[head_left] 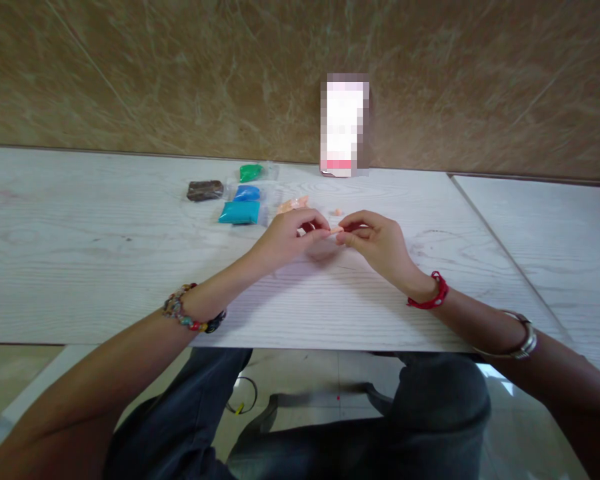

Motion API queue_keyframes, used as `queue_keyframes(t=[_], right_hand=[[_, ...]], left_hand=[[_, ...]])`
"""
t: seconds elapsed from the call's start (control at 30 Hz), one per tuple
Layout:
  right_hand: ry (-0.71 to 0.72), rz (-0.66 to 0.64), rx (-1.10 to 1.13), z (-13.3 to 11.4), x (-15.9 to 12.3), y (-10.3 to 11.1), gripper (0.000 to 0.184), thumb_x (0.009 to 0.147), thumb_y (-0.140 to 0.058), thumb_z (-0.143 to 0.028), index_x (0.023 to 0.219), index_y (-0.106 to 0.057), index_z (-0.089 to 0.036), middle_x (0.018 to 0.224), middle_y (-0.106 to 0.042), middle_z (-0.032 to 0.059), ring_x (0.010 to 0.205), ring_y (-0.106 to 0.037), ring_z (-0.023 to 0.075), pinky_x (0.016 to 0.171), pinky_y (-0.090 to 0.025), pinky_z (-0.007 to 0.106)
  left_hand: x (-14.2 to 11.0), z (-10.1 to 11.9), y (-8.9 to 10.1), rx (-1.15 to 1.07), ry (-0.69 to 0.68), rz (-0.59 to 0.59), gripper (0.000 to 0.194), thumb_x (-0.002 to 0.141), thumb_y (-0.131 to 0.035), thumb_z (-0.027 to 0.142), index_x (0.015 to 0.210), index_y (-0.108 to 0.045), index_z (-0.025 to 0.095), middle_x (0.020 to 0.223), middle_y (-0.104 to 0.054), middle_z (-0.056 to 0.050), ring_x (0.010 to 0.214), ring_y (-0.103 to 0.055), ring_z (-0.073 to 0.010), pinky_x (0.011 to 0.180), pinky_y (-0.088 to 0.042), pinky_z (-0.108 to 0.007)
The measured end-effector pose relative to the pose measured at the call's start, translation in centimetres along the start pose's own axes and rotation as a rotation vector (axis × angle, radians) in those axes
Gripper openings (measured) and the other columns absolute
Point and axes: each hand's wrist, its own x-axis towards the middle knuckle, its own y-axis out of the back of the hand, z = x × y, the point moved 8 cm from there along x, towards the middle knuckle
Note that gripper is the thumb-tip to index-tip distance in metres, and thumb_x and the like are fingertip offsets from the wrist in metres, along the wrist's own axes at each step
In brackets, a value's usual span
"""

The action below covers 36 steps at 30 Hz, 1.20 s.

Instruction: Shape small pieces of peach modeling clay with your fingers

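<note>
Between my two hands, just above the table, is a small thin piece of peach modelling clay (335,231). The fingertips of my left hand (303,230) pinch one end of it. My right hand (375,239) is closed on the other end with thumb and fingers. A tiny peach lump of clay (338,212) lies on the table just beyond my fingers. Behind my left hand rests an opened clear packet of peach clay (294,203), partly hidden by that hand.
To the left lie packets of brown clay (205,191), green clay (251,173), blue clay (247,193) and turquoise clay (239,213). A phone (344,127) with a blurred screen leans on the marbled wall (180,80). The white wood-grain table (80,267) has a seam at right.
</note>
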Motion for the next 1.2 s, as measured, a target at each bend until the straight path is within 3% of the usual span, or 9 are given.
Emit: queue_keyframes(t=[0.13, 0.3, 0.43, 0.57, 0.7, 0.93, 1.2], right_hand=[[-0.02, -0.057, 0.031, 0.0, -0.3, -0.7, 0.027, 0.069, -0.065, -0.028, 0.094, -0.063, -0.017, 0.071, -0.063, -0.0011, 0.061, -0.061, 0.011, 0.055, -0.05, 0.024], [0.145, -0.03, -0.198, -1.9, -0.6, -0.4, 0.014, 0.073, -0.064, -0.028, 0.082, -0.066, -0.018, 0.07, -0.065, -0.0002, 0.063, -0.061, 0.0113, 0.061, -0.049, 0.025], [0.246, -0.014, -0.411, -2.9, -0.7, -0.3, 0.02, 0.077, -0.061, -0.036, 0.073, -0.063, -0.017, 0.065, -0.064, 0.0003, 0.058, -0.058, 0.0104, 0.056, -0.044, 0.023], [0.339, -0.047, -0.559, -3.1, -0.9, -0.6, 0.023, 0.081, -0.057, -0.037, 0.071, -0.061, -0.017, 0.062, -0.062, 0.0001, 0.055, -0.054, 0.0094, 0.054, -0.04, 0.022], [0.343, -0.132, -0.656, -2.4, -0.9, -1.1, 0.02, 0.082, -0.056, -0.034, 0.073, -0.06, -0.016, 0.064, -0.062, 0.0005, 0.057, -0.053, 0.0097, 0.056, -0.038, 0.022], [0.431, -0.273, -0.673, -2.6, -1.3, -2.1, 0.015, 0.084, -0.055, -0.025, 0.091, -0.063, -0.015, 0.081, -0.064, 0.0046, 0.072, -0.056, 0.0126, 0.066, -0.042, 0.024], [0.288, -0.275, -0.794, -1.2, -0.6, -1.8, 0.019, 0.087, -0.047, -0.023, 0.087, -0.063, -0.013, 0.084, -0.062, 0.0076, 0.074, -0.055, 0.0152, 0.067, -0.043, 0.028]], left_hand=[[0.1, -0.7, -1.2, -0.254, 0.089, -0.064, 0.015, 0.076, -0.057, 0.027, 0.07, -0.056, 0.013, 0.066, -0.056, 0.002, 0.06, -0.049, -0.0067, 0.057, -0.037, -0.02], [-0.4, -1.9, -2.0, -0.436, 0.284, -0.093, 0.022, 0.072, -0.062, 0.031, 0.065, -0.051, 0.014, 0.053, -0.046, 0.005, 0.049, -0.04, -0.0043, 0.047, -0.029, -0.018], [-0.5, -2.0, -2.3, -0.488, 0.311, -0.145, 0.021, 0.072, -0.061, 0.032, 0.067, -0.054, 0.013, 0.054, -0.048, 0.004, 0.048, -0.041, -0.0043, 0.044, -0.027, -0.018], [-0.4, -1.5, -2.5, -0.41, 0.246, -0.199, 0.016, 0.074, -0.06, 0.028, 0.07, -0.057, 0.012, 0.06, -0.053, 0.002, 0.052, -0.043, -0.0049, 0.048, -0.03, -0.019], [-0.4, -1.1, -2.7, -0.181, 0.161, -0.254, 0.015, 0.079, -0.053, 0.024, 0.071, -0.057, 0.012, 0.062, -0.054, 0.002, 0.057, -0.045, -0.0068, 0.054, -0.033, -0.02], [-0.5, -1.1, -2.5, 0.165, 0.089, -0.196, 0.014, 0.081, -0.048, 0.014, 0.068, -0.054, 0.013, 0.067, -0.055, 0.0, 0.066, -0.049, -0.0103, 0.064, -0.036, -0.023], [-0.3, -1.6, -1.8, 0.278, 0.063, -0.174, 0.022, 0.085, -0.045, 0.025, 0.074, -0.06, 0.014, 0.071, -0.06, -0.002, 0.068, -0.052, -0.0124, 0.064, -0.037, -0.025]])
